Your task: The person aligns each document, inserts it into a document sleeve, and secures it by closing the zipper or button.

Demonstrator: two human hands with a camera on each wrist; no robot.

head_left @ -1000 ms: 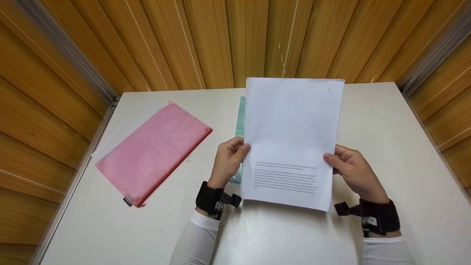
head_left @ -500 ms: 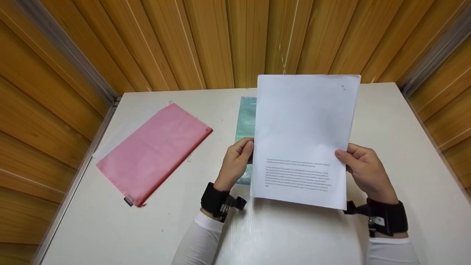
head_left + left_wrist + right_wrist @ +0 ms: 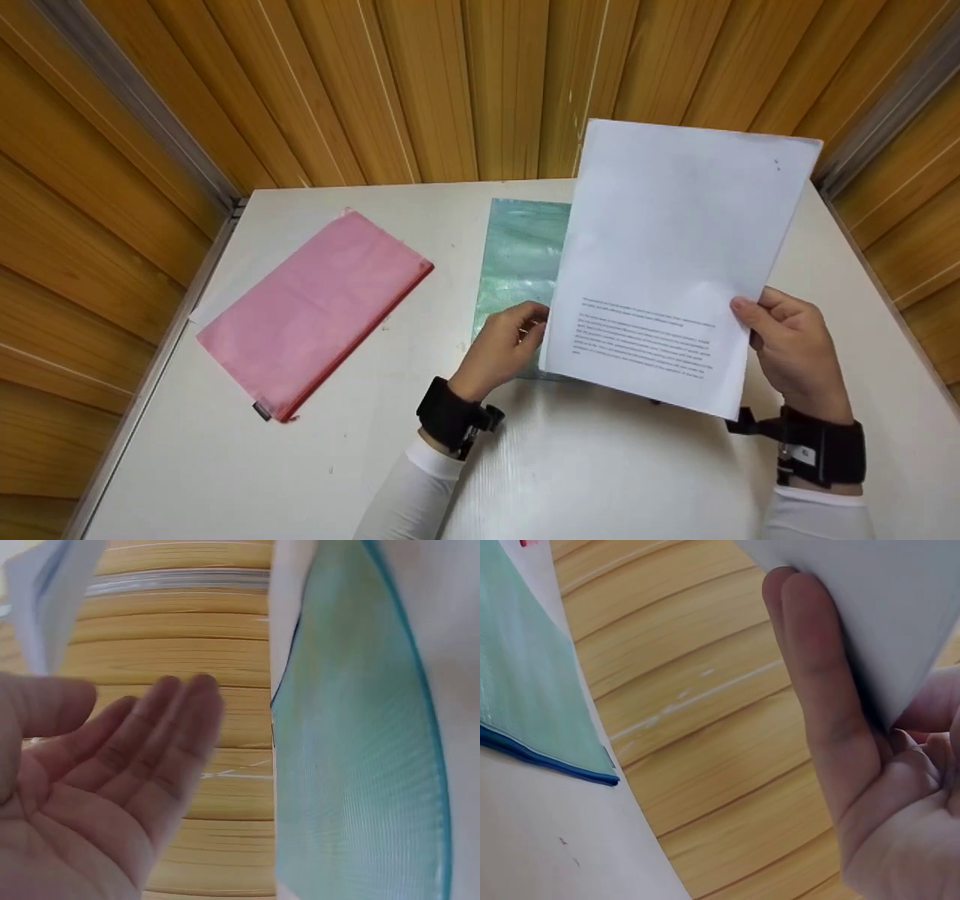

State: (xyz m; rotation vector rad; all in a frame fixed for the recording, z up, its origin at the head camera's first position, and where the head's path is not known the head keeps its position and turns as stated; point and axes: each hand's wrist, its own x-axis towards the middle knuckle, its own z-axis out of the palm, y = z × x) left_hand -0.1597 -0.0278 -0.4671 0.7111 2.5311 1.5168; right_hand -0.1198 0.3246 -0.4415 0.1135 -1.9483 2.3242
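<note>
My right hand (image 3: 799, 345) pinches the right edge of a sheaf of white paper (image 3: 675, 225), thumb on the front and fingers behind. Printed lines cover its lower part, and it is raised over the table with a slight tilt. My left hand (image 3: 499, 349) is off the paper; in the left wrist view its fingers are nearly straight and hold nothing. Under it lies a green zip pouch (image 3: 521, 255), flat on the table and partly hidden by the paper. The right wrist view shows the pouch's dark blue zip edge (image 3: 540, 759).
A pink zip pouch (image 3: 315, 307) with a red zip edge lies slanted on the left of the white table (image 3: 225, 480). A pale sheet edge (image 3: 232, 289) shows beside it. Wood-patterned walls (image 3: 502, 90) stand behind and at both sides.
The paper has moved right and up in my right hand and tilted. My left hand has let go of the paper's left edge. More of the green pouch shows.
</note>
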